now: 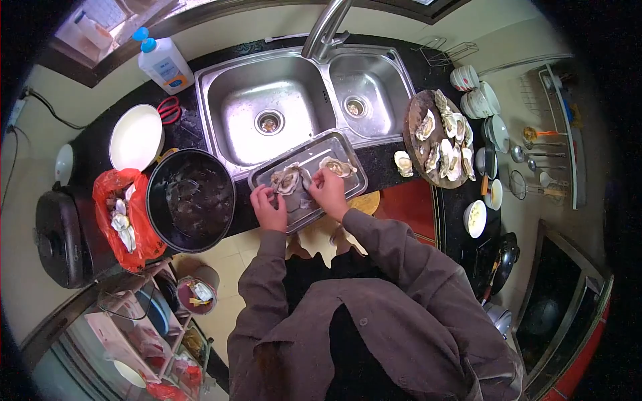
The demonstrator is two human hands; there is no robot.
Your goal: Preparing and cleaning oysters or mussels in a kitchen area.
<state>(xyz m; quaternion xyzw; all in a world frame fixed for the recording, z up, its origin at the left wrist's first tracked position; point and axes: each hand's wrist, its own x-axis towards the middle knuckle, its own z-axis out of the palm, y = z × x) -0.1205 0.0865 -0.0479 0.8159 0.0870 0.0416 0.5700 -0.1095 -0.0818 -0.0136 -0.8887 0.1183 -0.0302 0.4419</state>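
Observation:
A clear rectangular tray (362,186) rests at the counter's front edge, overlapping the sink rim. In it lie an opened oyster (286,180) and, to the right, another oyster (337,166) with pale flesh showing. My right hand (328,190) reaches over the tray, its fingertips closed on a narrow grey piece of shell (305,178) beside the left oyster; the fingers partly cover their contact. At the tray's left side is my left hand (271,208), fingers apart and curved near the same oyster, holding nothing that I can see. A small translucent scrap (305,203) lies between the hands.
Behind the tray is a double steel sink (328,90) with a faucet (323,30). On the right, a round wooden board (419,145) bears several oysters; one oyster (403,164) lies beside it. Leftward stand a black pot (190,200), a red bag (145,240) and red-handled scissors (170,110).

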